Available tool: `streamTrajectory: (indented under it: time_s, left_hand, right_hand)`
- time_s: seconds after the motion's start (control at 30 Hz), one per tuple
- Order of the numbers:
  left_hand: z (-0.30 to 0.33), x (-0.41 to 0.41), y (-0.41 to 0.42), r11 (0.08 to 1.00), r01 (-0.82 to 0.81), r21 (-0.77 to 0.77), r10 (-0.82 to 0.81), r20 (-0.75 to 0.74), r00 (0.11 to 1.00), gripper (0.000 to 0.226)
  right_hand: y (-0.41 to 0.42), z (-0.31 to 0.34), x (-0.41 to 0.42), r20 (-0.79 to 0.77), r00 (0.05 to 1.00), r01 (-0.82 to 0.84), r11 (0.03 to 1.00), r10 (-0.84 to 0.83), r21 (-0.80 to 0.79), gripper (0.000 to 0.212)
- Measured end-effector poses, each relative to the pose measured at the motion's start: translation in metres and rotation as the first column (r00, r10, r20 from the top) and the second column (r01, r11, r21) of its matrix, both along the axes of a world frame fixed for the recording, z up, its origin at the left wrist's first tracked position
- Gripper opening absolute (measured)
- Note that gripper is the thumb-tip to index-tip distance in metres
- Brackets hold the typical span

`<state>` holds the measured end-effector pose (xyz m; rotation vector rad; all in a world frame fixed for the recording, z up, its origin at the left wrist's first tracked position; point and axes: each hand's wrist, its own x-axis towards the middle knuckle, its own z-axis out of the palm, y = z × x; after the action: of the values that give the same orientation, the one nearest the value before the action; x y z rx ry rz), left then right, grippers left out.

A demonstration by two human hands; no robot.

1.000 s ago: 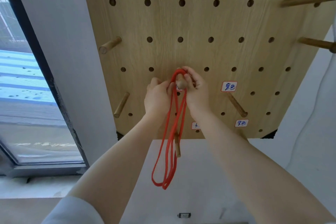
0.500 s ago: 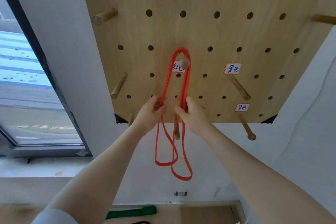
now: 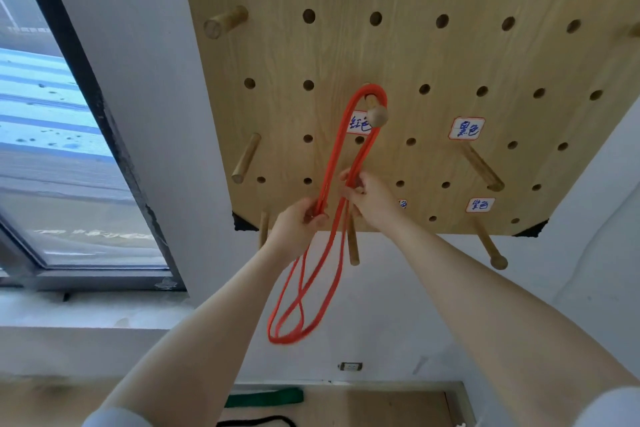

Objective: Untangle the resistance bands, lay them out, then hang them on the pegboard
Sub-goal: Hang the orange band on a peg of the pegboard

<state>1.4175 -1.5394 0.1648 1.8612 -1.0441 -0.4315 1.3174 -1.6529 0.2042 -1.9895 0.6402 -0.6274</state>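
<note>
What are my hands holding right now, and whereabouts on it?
Both hold the red resistance band, looped over a wooden peg. The left hand grips its left strands, the right hand its right strands, both mid-length below the peg.

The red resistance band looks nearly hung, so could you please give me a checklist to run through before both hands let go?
1. Red resistance band looped over the round-tipped wooden peg: ok.
2. Loop seated behind the peg's tip: ok.
3. Left hand released: not ok, it grips the left strands.
4. Right hand released: not ok, it pinches the right strands.
5. Lower loops untwisted: not ok, they cross.
6. Green band on the floor hung: not ok.
</note>
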Motion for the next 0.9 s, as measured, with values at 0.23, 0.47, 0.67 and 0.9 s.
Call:
streamTrajectory:
  time_s: [0.23, 0.47, 0.67, 0.9]
  left_hand:
    - [-0.011, -0.008, -0.022, 0.994, -0.096, -0.052, 0.094, -0.044, 0.995, 0.013]
    - [-0.018, -0.019, -0.041, 0.970, -0.187, -0.153, 0.147, -0.240, 0.960, 0.016]
    - [-0.024, -0.025, -0.044, 0.937, -0.209, -0.280, 0.107, -0.340, 0.934, 0.023]
    - [-0.031, -0.028, -0.031, 0.977, -0.134, -0.167, 0.088, -0.260, 0.962, 0.041]
  right_hand:
    - [-0.011, -0.018, -0.006, 0.135, 0.986, 0.068, 0.980, -0.094, 0.190, 0.017]
    - [-0.004, -0.029, 0.002, 0.209, 0.953, 0.204, 0.974, -0.221, 0.100, 0.013]
    - [-0.016, -0.032, 0.003, 0.209, 0.934, 0.271, 0.956, -0.290, 0.117, 0.009]
    - [0.009, -0.038, -0.026, 0.168, 0.935, 0.304, 0.949, -0.313, 0.079, 0.037]
